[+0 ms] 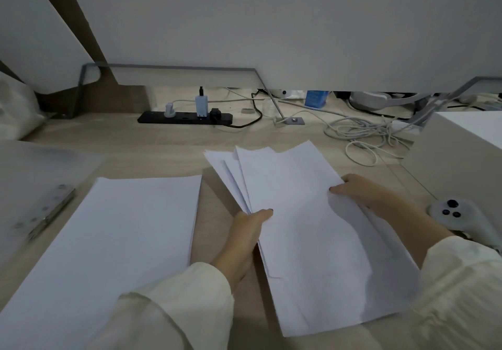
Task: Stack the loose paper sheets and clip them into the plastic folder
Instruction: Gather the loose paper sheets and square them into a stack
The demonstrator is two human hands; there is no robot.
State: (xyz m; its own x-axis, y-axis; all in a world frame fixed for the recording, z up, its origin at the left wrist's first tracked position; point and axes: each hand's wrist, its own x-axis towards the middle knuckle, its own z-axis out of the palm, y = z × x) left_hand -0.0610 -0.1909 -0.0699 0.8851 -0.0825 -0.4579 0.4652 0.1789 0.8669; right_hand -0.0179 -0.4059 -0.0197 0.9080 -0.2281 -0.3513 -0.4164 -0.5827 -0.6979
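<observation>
Both grips are closed on the fanned bundle of loose white paper sheets [293, 213]: left hand [244, 238] pinches its left long edge near the middle, right hand [364, 192] pinches the right long edge a bit farther up. Sheets are splayed at the far end, not yet squared; long axis runs near-to-far, tilted slightly left at the top. The bundle's near end rests on the pale wood-grain counter [163, 145].

Key relation: the neat white paper stack [122, 241] lies flat just left of the bundle, long axis roughly parallel. The translucent plastic folder with metal clip bar [40, 186] is farther left again. Left hand is nearer both, so the move likely goes leftward.
</observation>
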